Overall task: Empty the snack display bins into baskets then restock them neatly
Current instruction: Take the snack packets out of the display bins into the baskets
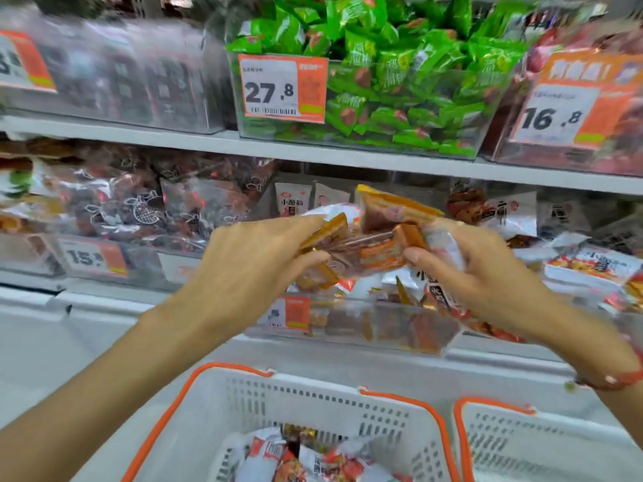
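Snack packets [368, 238] bunched between our left hand [250, 262] and right hand [487, 273], both clamped on them above the basket [313, 405]; loose outer ones could slip and miss it.

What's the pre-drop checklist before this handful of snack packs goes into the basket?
1. Left hand grips the orange snack packs: ok.
2. Right hand grips the packs, white ones included: ok.
3. Near basket sits below the hands: ok.
4. Room in that basket: ok, packets cover only the bottom that shows.
5. Source bin emptied: not ok, packs remain inside.
6. Loose packs slipping from the bundle: cannot tell, the frame is blurred.
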Demonstrator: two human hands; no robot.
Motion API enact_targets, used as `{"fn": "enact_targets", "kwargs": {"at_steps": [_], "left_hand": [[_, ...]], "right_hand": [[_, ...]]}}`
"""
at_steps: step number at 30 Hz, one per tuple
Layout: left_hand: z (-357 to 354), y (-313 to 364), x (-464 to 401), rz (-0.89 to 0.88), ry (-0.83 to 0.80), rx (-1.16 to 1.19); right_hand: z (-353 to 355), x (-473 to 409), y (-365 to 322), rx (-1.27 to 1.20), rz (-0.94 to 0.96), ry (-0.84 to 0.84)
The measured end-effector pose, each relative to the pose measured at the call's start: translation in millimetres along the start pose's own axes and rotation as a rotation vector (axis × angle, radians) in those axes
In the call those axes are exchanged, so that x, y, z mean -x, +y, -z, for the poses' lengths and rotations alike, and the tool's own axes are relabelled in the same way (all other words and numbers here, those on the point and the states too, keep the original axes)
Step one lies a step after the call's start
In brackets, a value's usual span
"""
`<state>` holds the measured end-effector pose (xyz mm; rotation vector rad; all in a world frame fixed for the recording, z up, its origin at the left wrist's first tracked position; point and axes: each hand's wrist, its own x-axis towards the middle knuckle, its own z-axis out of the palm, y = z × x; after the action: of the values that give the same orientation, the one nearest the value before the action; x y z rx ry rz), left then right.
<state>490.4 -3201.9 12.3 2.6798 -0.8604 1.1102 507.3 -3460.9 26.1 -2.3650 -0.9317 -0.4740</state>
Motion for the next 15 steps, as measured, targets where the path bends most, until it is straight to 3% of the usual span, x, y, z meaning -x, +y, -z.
{"fn": "enact_targets", "kwargs": {"at_steps": [3,6,11,15], "left_hand": [[29.0,26.2,34.0,-0.015,-0.006,-0.004],[25.6,49.5,79.2,0.036,-0.148,0.018],[-36.7,43.4,128.9,0.059,-0.471,0.034],[-74.9,32.5,139.9,0.184,-0.926,0.173]], "right_hand": [[-5.9,37.2,-30.6,-0.121,0.014,-0.025],[-33.4,72.9,-26.4,-0.239,-0.053,-0.162],[-89.5,100.8,8.3,-0.13,-0.196,-0.439],[-128.2,105.7,23.9,0.006,-0.237,-0.588]]}}
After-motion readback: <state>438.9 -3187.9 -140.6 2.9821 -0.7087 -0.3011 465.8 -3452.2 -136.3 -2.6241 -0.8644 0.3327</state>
